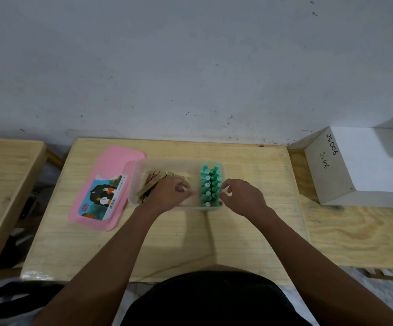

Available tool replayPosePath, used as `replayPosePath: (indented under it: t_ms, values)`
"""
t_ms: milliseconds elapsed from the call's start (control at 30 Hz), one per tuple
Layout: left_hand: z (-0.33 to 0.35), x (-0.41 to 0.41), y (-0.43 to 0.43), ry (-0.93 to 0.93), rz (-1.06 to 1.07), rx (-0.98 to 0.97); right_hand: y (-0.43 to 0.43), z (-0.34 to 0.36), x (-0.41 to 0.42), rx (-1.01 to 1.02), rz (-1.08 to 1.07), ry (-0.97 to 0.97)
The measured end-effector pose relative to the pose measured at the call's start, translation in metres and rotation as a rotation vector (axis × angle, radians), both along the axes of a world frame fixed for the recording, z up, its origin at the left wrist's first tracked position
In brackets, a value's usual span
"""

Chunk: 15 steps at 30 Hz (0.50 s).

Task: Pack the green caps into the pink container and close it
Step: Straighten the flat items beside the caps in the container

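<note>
A translucent container [167,162] stands on the wooden table. Several green caps [210,182] stand upright in two rows at its right end. Flat brown and red packets [152,181] lean at its left end. My left hand [172,192] is inside the container beside the packets, fingers curled; whether it holds anything I cannot tell. My right hand [240,196] is at the container's right wall with fingertips pinched next to the green caps. The pink lid [106,187], with a picture label, lies flat to the left of the container, partly under it.
A white box [365,168] marked JS006 sits at the right on a second wooden surface. Another wooden table [0,184] stands to the left across a gap. The wall runs just behind the table. Bare tabletop [179,236] lies in front of the container.
</note>
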<state>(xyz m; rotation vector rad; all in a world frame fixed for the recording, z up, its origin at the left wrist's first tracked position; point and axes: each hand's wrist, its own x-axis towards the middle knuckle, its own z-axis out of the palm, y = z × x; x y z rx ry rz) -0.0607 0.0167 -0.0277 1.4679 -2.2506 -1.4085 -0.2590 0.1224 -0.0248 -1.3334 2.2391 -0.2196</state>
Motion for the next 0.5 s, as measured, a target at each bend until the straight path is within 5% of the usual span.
replayPosePath:
  t_ms: [100,200,300,500]
  values:
    - [-0.001,0.027,-0.015,0.072,0.265,-0.22,-0.009,0.007,0.011,-0.083,0.001,0.127]
    - [-0.007,0.058,-0.029,-0.091,0.425,-0.439,-0.02,0.012,0.028,-0.14,0.018,0.088]
    - [-0.013,0.079,-0.037,-0.164,0.515,-0.34,-0.032,0.01,0.049,-0.154,0.064,-0.037]
    - [-0.019,0.098,-0.052,-0.123,0.351,-0.176,-0.067,-0.008,0.095,-0.086,0.212,-0.168]
